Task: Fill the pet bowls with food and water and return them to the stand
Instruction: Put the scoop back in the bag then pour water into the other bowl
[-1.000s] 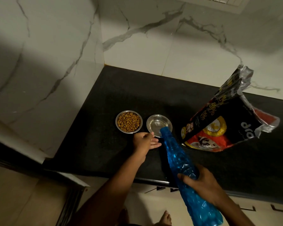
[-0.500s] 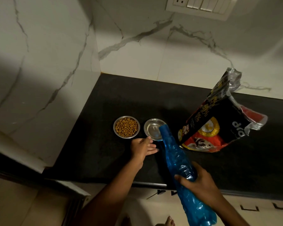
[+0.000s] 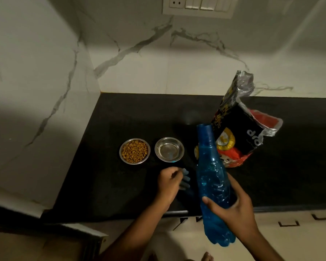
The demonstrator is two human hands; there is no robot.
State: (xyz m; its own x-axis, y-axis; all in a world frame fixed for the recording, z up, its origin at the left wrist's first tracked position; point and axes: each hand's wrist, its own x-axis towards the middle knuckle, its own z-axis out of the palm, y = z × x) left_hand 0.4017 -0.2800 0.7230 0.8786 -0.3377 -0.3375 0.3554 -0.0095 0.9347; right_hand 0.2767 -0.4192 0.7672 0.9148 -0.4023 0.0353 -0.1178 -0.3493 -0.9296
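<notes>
Two steel bowls side by side on the black countertop [image 3: 111,129], close but not touching. Kibble bowl [image 3: 134,151] on the left is filled with brown pellets. Water bowl [image 3: 169,149] on the right is shiny inside with a blue glint at the near rim; can't tell how much water is in it. Blue plastic bottle [image 3: 211,178] is just right of the water bowl, off the counter, tilted with its open, uncapped mouth pointing up and away and its base hanging past the counter's front edge. Right hand [image 3: 233,210] grips the bottle's lower body, thumb across the front, fingers wrapped behind. Left hand [image 3: 167,182] sits over the counter in front of the water bowl, near it but apart, fingers loose and pointing toward the bottle, holding nothing; its fingertips [image 3: 185,178] look blue-tinted. Hands are apart, bottle between them. Pet food bag [image 3: 239,129] stands opened behind the bottle on the right, top crumpled, silver lining showing; the bottle neck overlaps it in this view. Marble wall [image 3: 158,72] backs the counter and wraps the left corner, with a switch plate [image 3: 198,6] at the top.
</notes>
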